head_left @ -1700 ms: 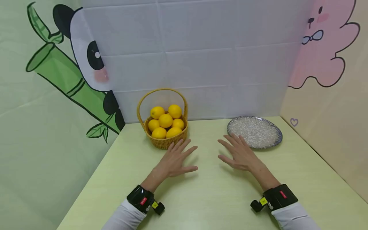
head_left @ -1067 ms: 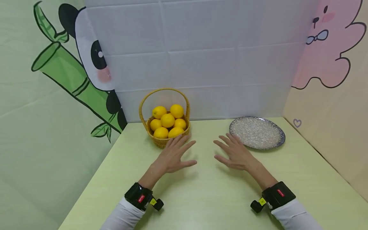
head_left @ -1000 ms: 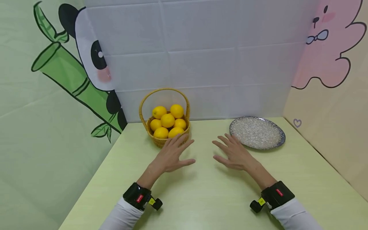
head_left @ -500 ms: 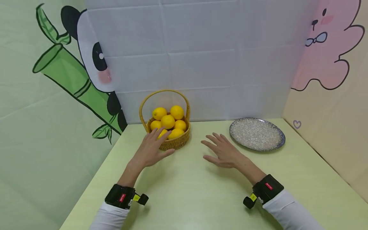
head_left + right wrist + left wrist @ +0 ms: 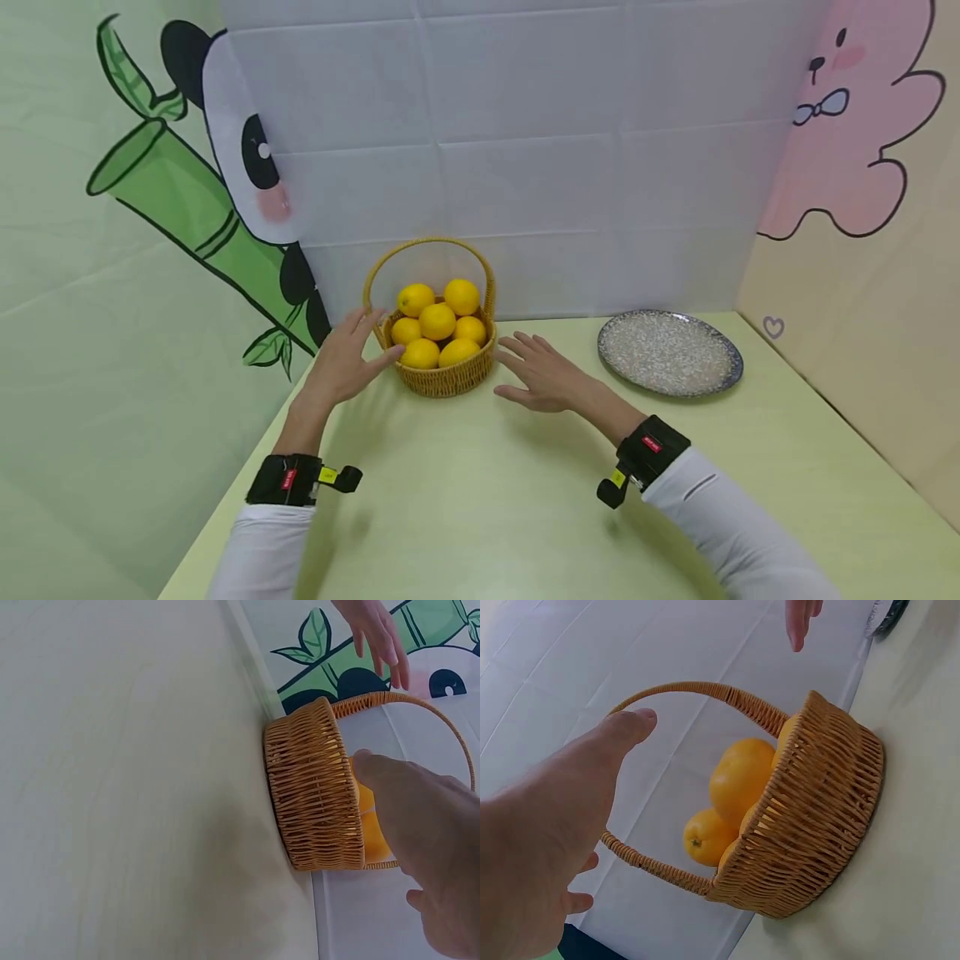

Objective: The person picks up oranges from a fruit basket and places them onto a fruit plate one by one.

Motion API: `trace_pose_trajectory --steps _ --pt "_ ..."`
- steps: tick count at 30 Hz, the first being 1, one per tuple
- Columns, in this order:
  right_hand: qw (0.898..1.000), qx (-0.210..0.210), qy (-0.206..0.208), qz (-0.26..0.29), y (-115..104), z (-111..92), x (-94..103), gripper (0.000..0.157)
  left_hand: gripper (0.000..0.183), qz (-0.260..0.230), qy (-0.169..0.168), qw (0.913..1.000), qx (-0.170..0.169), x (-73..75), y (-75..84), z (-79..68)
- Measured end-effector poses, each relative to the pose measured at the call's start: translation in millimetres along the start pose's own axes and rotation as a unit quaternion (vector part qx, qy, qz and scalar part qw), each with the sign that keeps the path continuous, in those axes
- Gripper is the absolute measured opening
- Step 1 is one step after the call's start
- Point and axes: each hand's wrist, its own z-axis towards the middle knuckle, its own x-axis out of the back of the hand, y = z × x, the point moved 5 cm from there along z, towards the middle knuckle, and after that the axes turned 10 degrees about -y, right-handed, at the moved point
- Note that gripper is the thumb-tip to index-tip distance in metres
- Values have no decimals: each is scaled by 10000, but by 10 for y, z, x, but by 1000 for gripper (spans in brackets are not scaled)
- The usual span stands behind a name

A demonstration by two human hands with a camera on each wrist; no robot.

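Observation:
A wicker basket [image 5: 446, 382] with a tall arched handle [image 5: 427, 242] stands at the back of the table, heaped with several yellow lemons [image 5: 437, 321]. My left hand [image 5: 347, 358] hovers at the basket's left side, fingers spread and thumb toward the rim. On the other side my right hand [image 5: 542, 372] is raised with fingers extended, their tips near the basket's right edge. Both hands hold nothing. In the left wrist view the basket [image 5: 810, 817] lies beyond my thumb; in the right wrist view my thumb overlaps the lemons [image 5: 373, 832].
An oval speckled plate [image 5: 670, 354] with a dark blue rim lies at the back right of the pale table [image 5: 465, 517]. A white cloth backdrop [image 5: 525, 183] rises directly behind the basket. Printed cloth walls stand at the left and right.
My left hand has moved left and up, from in front of the basket to its left side. My right hand has shifted left from the plate toward the basket. Basket and plate stay put.

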Motion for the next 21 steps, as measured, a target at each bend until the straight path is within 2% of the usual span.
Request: trace_pose_trajectory --steps 6,9,12,16,21 --pt "9993 105 17 360 -4 205 24 66 89 -439 760 9961 -81 132 -166 208" --pt "9982 205 78 554 -27 282 17 64 93 -641 979 9931 -30 149 -214 314" --pt "9974 235 141 665 -50 351 4 62 95 -1062 1029 9888 218 142 -274 421" --pt "9967 189 197 761 -69 438 -6 60 93 -1823 1020 9756 669 131 -355 526" --pt "9971 83 119 749 -64 544 -39 51 93 -2440 845 9622 867 89 -373 615"
